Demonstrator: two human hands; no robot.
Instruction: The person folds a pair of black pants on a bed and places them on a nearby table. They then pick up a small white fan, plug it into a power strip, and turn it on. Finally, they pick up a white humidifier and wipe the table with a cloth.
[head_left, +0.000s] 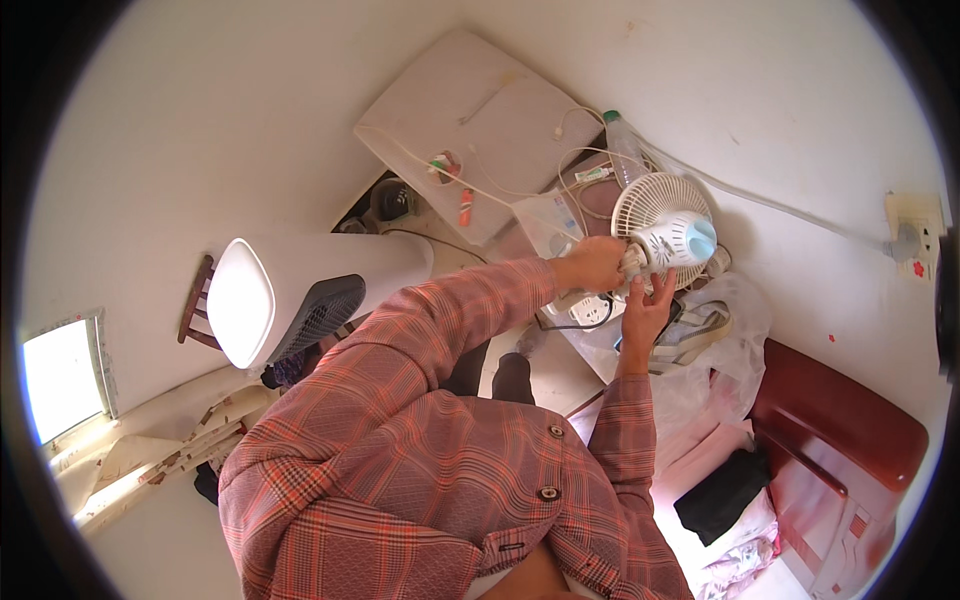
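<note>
A small white electric fan (660, 225) with a light blue cap on its motor housing stands at the right of the cluttered table, its grille facing away from me. My left hand (596, 264) is closed round the fan's neck, just below the housing. Close beside it, my right hand (646, 319) is raised with its fingers apart, the fingertips at the neck and the underside of the housing. Whether they press on it cannot be told. Below my left hand lies a white power strip (589, 309) with a black cord. The fan's base is mostly hidden by my hands.
A clear bottle (622, 146) with a green cap and loose white cables lie behind the fan. A grey shoe (694, 330) rests on a plastic bag (742, 307) at right. A wall socket (915, 232) holds a plug. A tall white appliance (337, 262) stands left, a red headboard (832, 405) right.
</note>
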